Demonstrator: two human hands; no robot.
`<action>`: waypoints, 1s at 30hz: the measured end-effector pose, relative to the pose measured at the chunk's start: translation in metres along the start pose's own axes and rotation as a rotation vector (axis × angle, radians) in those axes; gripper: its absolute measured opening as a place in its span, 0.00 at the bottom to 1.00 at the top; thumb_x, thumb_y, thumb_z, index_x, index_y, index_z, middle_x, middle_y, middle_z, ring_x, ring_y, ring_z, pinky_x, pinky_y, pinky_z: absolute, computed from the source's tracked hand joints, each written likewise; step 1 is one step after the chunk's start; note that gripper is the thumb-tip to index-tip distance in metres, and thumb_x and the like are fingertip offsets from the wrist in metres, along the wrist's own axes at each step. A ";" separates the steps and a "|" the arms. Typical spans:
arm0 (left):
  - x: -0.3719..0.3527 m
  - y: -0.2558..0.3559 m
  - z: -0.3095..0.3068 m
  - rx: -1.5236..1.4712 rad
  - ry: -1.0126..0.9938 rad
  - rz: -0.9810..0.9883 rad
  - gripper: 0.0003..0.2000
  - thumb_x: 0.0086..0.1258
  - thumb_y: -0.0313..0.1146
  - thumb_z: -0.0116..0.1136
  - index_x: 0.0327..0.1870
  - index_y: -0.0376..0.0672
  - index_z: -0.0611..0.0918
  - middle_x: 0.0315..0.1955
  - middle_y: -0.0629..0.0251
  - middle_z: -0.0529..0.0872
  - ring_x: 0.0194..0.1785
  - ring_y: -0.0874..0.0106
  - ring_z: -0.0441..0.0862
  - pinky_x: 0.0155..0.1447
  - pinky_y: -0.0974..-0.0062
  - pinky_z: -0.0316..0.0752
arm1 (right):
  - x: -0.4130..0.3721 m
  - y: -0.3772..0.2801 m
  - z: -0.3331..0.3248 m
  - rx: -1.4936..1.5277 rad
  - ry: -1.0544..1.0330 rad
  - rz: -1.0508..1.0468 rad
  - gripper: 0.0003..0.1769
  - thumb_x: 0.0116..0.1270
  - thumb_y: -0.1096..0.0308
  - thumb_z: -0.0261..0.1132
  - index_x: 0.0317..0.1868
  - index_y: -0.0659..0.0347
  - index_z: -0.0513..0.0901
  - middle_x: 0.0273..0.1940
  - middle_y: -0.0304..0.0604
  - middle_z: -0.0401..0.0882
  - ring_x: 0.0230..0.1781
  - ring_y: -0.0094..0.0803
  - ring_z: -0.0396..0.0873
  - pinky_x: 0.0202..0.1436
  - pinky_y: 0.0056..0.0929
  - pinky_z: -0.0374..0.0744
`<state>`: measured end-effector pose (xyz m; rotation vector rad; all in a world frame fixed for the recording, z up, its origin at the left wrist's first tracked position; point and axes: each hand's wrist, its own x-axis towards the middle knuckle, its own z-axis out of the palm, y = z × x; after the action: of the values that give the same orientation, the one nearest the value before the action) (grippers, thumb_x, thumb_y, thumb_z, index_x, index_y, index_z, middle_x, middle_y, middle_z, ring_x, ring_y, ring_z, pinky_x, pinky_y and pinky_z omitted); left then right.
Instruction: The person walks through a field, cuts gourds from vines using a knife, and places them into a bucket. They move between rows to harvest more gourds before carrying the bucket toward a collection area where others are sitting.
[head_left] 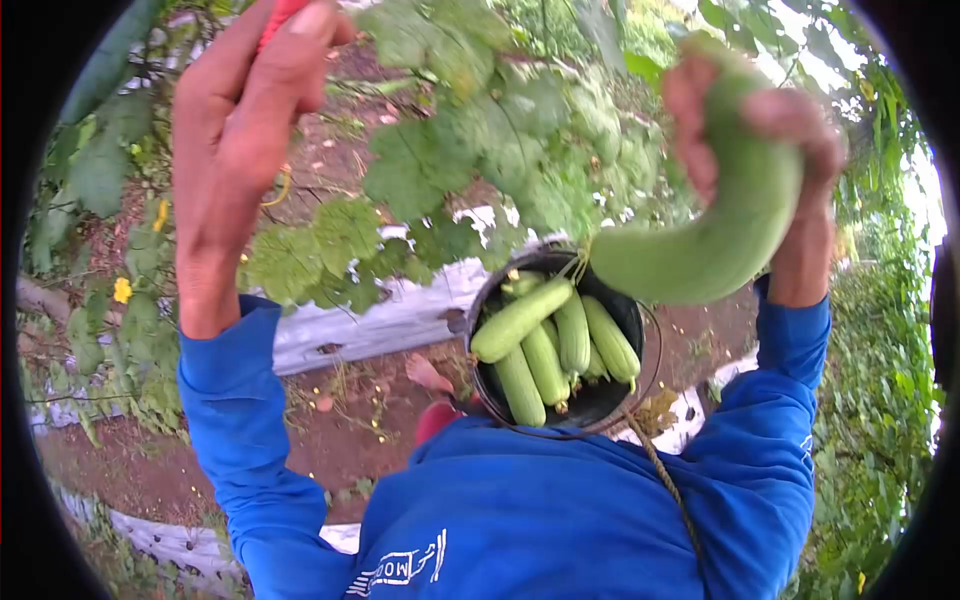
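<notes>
My right hand (805, 130) is raised at the upper right and closed around a large, pale green curved gourd (720, 250) that hangs among the vine leaves (480, 130). At the upper left, my left hand (240, 110) is also raised, its fingers closed on a red handle (280, 15) that is mostly cut off by the frame's top edge. Both arms wear blue sleeves. Below the gourd, a black bucket (480, 300) hangs at my waist with several green cucumbers (545, 345) in it.
A rope (665, 470) runs from the bucket across my blue shirt. Vines with a yellow flower (122, 290) fill the left side. White plastic sheeting (380, 320) lies on red-brown soil below, next to my foot (428, 372). Dense foliage lines the right edge.
</notes>
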<state>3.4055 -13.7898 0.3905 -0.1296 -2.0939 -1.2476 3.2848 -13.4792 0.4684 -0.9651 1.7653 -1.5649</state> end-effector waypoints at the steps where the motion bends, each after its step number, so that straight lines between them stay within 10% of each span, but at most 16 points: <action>1: -0.008 -0.006 0.007 0.026 0.004 -0.029 0.18 0.77 0.47 0.48 0.48 0.41 0.82 0.22 0.78 0.70 0.21 0.89 0.59 0.24 0.87 0.50 | -0.017 0.027 0.005 -0.043 0.103 0.202 0.29 0.57 0.52 0.65 0.50 0.67 0.72 0.36 0.46 0.78 0.22 0.32 0.80 0.15 0.27 0.80; 3: -0.025 -0.005 0.025 -0.083 0.054 -0.145 0.17 0.75 0.46 0.53 0.40 0.40 0.84 0.21 0.78 0.69 0.25 0.87 0.61 0.29 0.83 0.54 | -0.039 0.050 0.036 -0.430 0.180 0.402 0.35 0.53 0.53 0.70 0.56 0.67 0.76 0.40 0.46 0.82 0.29 0.33 0.83 0.29 0.33 0.84; 4: -0.033 -0.012 0.029 -0.127 0.049 -0.184 0.17 0.75 0.46 0.53 0.41 0.40 0.84 0.21 0.78 0.70 0.24 0.87 0.61 0.28 0.84 0.54 | -0.042 0.066 0.022 -0.465 -0.135 0.686 0.42 0.54 0.47 0.70 0.66 0.62 0.73 0.61 0.56 0.74 0.64 0.47 0.72 0.67 0.41 0.70; 5: -0.042 -0.019 0.033 -0.169 0.044 -0.223 0.17 0.75 0.46 0.53 0.41 0.39 0.84 0.21 0.78 0.70 0.23 0.88 0.61 0.27 0.85 0.53 | -0.048 0.067 0.035 -0.595 -0.153 0.700 0.43 0.56 0.45 0.68 0.66 0.65 0.73 0.66 0.58 0.69 0.69 0.47 0.65 0.70 0.38 0.66; 11: -0.093 -0.022 0.053 -0.256 0.077 -0.294 0.17 0.76 0.46 0.52 0.40 0.41 0.83 0.21 0.78 0.71 0.21 0.89 0.60 0.24 0.87 0.52 | -0.082 0.122 0.034 -0.281 -0.193 0.631 0.42 0.57 0.47 0.66 0.63 0.73 0.74 0.50 0.61 0.82 0.55 0.48 0.80 0.62 0.36 0.75; 15: -0.127 -0.008 0.051 -0.274 0.140 -0.352 0.17 0.76 0.46 0.51 0.40 0.42 0.83 0.21 0.77 0.72 0.20 0.89 0.61 0.23 0.86 0.52 | -0.117 0.163 0.059 -0.949 -0.532 0.122 0.25 0.52 0.53 0.67 0.34 0.72 0.79 0.30 0.60 0.81 0.31 0.52 0.82 0.38 0.45 0.81; 24: -0.147 0.001 0.049 -0.376 0.194 -0.292 0.15 0.76 0.44 0.51 0.42 0.41 0.82 0.19 0.76 0.72 0.19 0.88 0.61 0.22 0.85 0.52 | -0.190 0.241 0.049 -1.325 -0.699 0.299 0.43 0.59 0.33 0.60 0.52 0.71 0.77 0.50 0.61 0.78 0.49 0.59 0.81 0.50 0.50 0.81; 30: -0.128 -0.009 0.040 -0.378 0.234 -0.288 0.19 0.75 0.50 0.48 0.38 0.42 0.79 0.19 0.74 0.71 0.16 0.85 0.62 0.18 0.85 0.54 | -0.165 0.206 0.030 -1.280 -0.715 0.498 0.46 0.62 0.26 0.54 0.37 0.71 0.84 0.41 0.61 0.82 0.44 0.58 0.82 0.48 0.49 0.80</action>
<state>3.4788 -13.7308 0.2946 0.1504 -1.7004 -1.7350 3.3742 -13.3505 0.2545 -1.2153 2.0773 0.3775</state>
